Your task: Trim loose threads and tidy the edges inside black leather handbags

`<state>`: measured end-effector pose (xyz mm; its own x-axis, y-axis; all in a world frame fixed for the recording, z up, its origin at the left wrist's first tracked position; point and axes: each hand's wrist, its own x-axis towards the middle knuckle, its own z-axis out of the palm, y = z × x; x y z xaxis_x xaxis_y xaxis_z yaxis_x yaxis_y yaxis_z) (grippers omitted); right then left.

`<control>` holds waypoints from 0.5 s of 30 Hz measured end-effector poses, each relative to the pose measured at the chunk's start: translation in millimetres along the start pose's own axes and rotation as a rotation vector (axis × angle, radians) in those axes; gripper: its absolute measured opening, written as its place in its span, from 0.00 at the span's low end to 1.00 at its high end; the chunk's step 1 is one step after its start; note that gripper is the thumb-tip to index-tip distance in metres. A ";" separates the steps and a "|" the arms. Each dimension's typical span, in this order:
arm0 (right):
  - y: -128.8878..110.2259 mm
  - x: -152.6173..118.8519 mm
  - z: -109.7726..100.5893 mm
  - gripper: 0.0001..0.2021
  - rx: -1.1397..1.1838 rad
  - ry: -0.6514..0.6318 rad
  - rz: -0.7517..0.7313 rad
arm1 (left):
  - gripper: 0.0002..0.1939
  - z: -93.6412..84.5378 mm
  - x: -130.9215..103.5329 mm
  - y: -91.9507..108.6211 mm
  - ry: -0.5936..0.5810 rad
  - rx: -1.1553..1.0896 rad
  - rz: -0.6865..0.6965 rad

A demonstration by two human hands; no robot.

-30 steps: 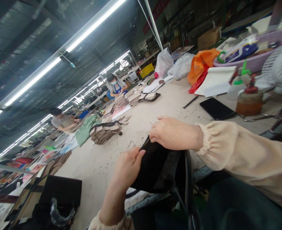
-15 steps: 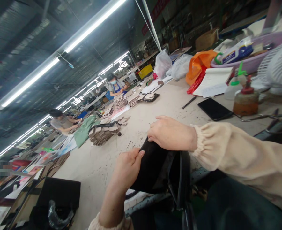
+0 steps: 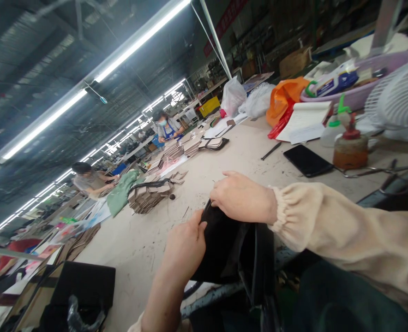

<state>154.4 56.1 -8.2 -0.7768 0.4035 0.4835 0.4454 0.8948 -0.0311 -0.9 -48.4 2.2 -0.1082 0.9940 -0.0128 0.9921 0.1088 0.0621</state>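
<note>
A black bag-like piece, dark and soft with straps or edges hanging at its right, lies at the table's near edge. My left hand pinches its upper left edge between thumb and fingers. Close beside it, my right hand grips the same edge from above, its fingers curled over the rim. Both hands are closed on the piece. The fingertips of the right hand are partly hidden behind the edge, and the inside of the piece is too dark to make out.
Right of my hands lie a black phone, a bottle of amber liquid, a pen-like tool and a white fan. Stacks of brown pieces stand ahead. A black box-shaped item sits at left. Two co-workers work farther off.
The view has shifted slightly. Both hands keep their hold on the black piece's edge and stay close together, with hardly any movement along it.
</note>
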 end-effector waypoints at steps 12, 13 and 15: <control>4.3 1.9 -7.5 0.11 0.084 -0.087 0.073 | 0.15 0.4 23.2 21.0 0.103 0.120 -0.107; 6.7 1.2 -10.4 0.10 0.101 -0.119 0.072 | 0.15 1.5 24.1 18.7 0.112 0.081 -0.102; 11.9 -0.5 -15.8 0.08 0.133 -0.184 0.043 | 0.16 2.7 24.6 13.6 0.120 0.001 -0.088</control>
<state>167.1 63.5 4.9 -0.8318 0.4589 0.3122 0.4268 0.8885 -0.1687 10.2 -22.5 0.1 -0.2017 0.9742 0.1015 0.9785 0.1959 0.0646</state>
